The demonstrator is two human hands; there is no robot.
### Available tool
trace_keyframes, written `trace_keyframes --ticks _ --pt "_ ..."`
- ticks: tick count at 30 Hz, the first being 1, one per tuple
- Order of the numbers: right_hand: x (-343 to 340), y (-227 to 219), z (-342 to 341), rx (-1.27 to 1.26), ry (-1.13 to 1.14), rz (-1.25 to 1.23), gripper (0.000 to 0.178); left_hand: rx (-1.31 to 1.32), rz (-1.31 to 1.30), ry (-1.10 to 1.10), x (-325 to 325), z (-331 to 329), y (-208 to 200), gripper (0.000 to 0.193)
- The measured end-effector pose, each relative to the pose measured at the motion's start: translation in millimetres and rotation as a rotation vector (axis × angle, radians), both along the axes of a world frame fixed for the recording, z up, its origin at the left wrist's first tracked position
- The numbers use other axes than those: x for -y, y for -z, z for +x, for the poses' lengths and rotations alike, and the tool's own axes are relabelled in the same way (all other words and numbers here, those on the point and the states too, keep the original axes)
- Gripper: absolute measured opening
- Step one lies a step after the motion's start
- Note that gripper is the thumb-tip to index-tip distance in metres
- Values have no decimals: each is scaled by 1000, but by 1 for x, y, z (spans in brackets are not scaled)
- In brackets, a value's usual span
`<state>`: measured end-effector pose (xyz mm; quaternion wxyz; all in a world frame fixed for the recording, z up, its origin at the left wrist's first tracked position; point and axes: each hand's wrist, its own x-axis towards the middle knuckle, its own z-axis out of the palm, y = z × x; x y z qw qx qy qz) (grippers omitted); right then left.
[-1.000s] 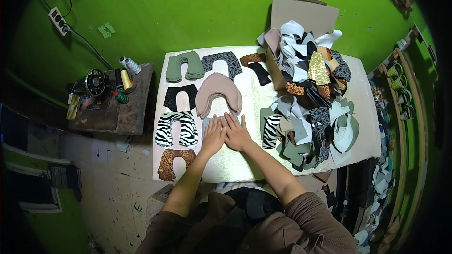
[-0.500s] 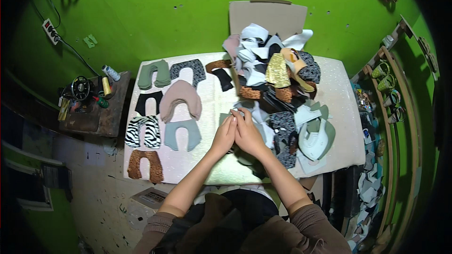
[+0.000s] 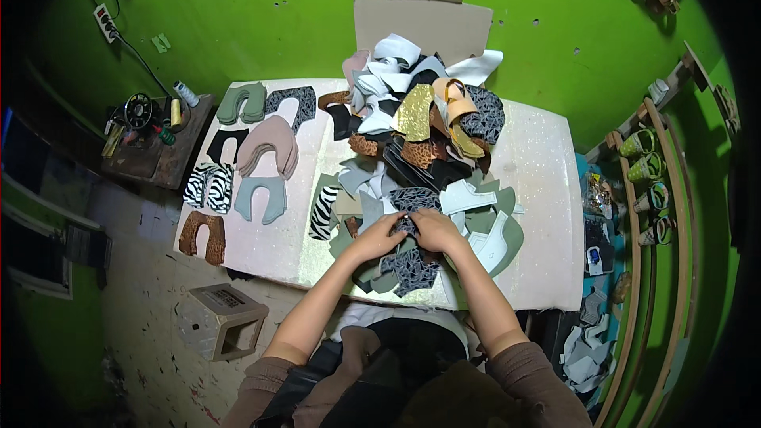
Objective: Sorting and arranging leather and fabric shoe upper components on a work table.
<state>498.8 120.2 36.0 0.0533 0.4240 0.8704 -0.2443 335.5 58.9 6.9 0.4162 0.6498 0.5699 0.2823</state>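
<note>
My left hand (image 3: 380,238) and my right hand (image 3: 437,231) meet over a loose pile near the table's front edge. Fingers and thumbs of both are closed on a grey-and-black patterned cut piece (image 3: 417,199), whose middle they partly hide. More of the same pattern (image 3: 412,271) shows below my fingers. Just left of my left hand lies a zebra-striped piece (image 3: 323,212), among green and grey ones. White curved pieces (image 3: 490,247) rest on green ones (image 3: 511,231) to the right of my right hand.
Sorted U-shaped pieces, among them a pink stack (image 3: 268,145) and a brown one (image 3: 201,238), line the table's left side. Behind my hands rises a mixed heap with a gold piece (image 3: 415,112). Sandals hang on a wooden rack (image 3: 674,190); a box (image 3: 218,321) stands on the floor.
My hands have parted from their clasp and come down onto the patterned piece. Loose pieces around them are spread differently, uncovering the zebra-striped one. The whole view has shifted.
</note>
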Motion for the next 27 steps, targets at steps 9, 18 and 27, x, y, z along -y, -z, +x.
trace_keyframes --ticks 9,18,27 --pt "-14 -33 34 -412 -139 71 23 -105 85 -4 -6 11 -65 43" --pt "-13 -89 48 -270 -54 298 22 -484 642 17 -15 21 -127 17" --pt "-38 -98 60 -454 70 350 15 -168 551 -358 -19 -13 -131 16"
